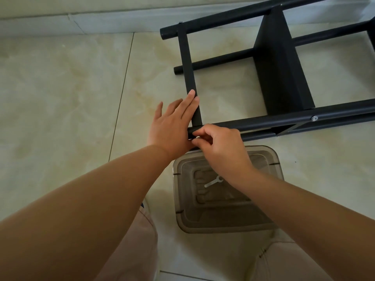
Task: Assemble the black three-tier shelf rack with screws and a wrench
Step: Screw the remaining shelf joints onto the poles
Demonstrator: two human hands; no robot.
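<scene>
Left hand flat against rack; right hand pinching screw.

soft even daylight, faint shadows under arms; sharp centre, wide-angle bending at edges, no glare.

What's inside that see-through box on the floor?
A small silver wrench lies on the bottom of the clear box. The right hand and its arm cover part of the box, so anything beneath them is hidden.
</scene>
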